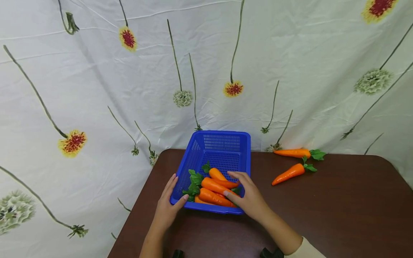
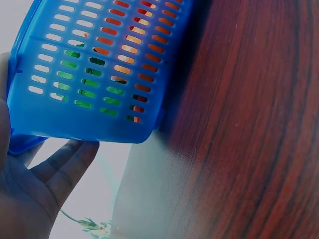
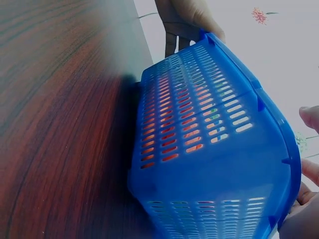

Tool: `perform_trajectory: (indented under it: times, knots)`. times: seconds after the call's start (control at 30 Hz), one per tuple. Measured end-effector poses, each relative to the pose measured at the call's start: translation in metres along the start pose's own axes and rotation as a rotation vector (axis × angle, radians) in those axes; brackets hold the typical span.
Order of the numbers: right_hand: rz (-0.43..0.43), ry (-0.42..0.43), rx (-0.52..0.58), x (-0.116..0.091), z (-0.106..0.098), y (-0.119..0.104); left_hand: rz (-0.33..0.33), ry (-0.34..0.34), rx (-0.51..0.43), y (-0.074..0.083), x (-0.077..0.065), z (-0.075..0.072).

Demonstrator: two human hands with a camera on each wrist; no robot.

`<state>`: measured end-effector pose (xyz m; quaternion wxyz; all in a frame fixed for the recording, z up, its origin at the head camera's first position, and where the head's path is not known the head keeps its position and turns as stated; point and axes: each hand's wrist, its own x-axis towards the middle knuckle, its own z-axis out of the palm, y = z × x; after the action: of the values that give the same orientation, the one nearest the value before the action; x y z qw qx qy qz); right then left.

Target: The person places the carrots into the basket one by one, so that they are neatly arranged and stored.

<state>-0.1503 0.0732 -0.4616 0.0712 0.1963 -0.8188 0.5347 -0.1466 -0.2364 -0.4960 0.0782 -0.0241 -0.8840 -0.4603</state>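
Observation:
A blue plastic basket (image 1: 219, 134) with slotted walls stands on the table. Several orange carrots (image 1: 214, 197) with green leafy tops lie heaped in its near half. My left hand (image 1: 167, 209) holds the basket's near left corner, thumb over the rim and fingers along the outside wall; in the left wrist view the hand (image 2: 30, 194) is partly cut off. Over the near right part of the basket is my right hand (image 1: 250, 199), its thumb and fingers spread above the carrots. Whether its thumb touches a carrot, I cannot tell. In the right wrist view, its fingers (image 3: 310, 169) show beyond the rim.
Two more carrots, one farther back (image 1: 292, 153) and one closer (image 1: 288, 174), lie on the dark brown table (image 1: 342, 208) right of the basket. A white flowered cloth (image 1: 206, 64) hangs behind the table. Black objects (image 1: 271, 253) show at the bottom edge.

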Motion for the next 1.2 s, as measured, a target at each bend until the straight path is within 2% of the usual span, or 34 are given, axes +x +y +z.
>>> perform_trajectory:
  times: [0.3, 0.53, 0.73, 0.93, 1.2]
  knots:
    - [0.024, 0.023, 0.012, 0.0, -0.01, 0.005, -0.012, -0.012, 0.007, 0.0, 0.0, -0.001]
    - [-0.025, 0.126, -0.032, 0.002, -0.025, 0.014, -0.016, -0.008, 0.002, 0.001, 0.0, -0.001]
    - [0.03, 0.175, -0.037, 0.0, -0.043, 0.027, -0.007, -0.004, 0.002, 0.0, 0.0, 0.0]
    - [0.06, 0.212, -0.086, -0.004, -0.06, 0.039, -0.02, -0.005, 0.0, 0.001, -0.001, -0.001]
    - [0.115, 0.193, -0.172, -0.008, -0.083, 0.056, -0.02, -0.005, -0.002, 0.002, 0.0, -0.001]
